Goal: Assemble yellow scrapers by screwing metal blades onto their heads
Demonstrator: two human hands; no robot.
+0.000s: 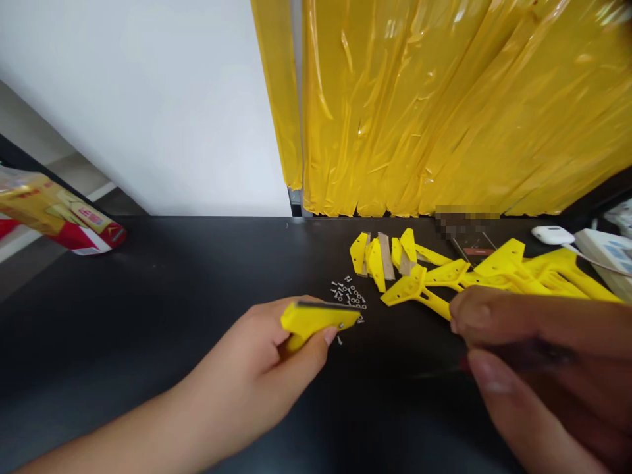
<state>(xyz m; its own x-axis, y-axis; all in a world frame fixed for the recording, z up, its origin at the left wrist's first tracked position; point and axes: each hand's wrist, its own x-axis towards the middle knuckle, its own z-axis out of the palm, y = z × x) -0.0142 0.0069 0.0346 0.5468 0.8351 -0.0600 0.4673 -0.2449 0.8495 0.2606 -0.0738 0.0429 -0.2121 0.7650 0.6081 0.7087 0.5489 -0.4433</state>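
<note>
My left hand (281,352) is closed around a yellow plastic part (316,319) with a dark strip along its top edge and a small screw near its right end. At the right, my right hand (533,355) is closed on a screwdriver (533,352), blurred, its thin shaft reaching left toward the held part without touching it. Behind the left hand, small screws and nuts (348,293) lie scattered on the black table (148,316). Several yellow handle-like parts (444,276) are piled behind my right hand. Smaller yellow pieces with grey-brown strips (380,257) lie left of that pile.
A red and yellow snack package (64,210) is at the far left. Yellow plastic sheeting (444,105) hangs behind the table, beside a white panel (148,99). At the back right are a white earphone case (553,235) and a white box (607,253) with a cable.
</note>
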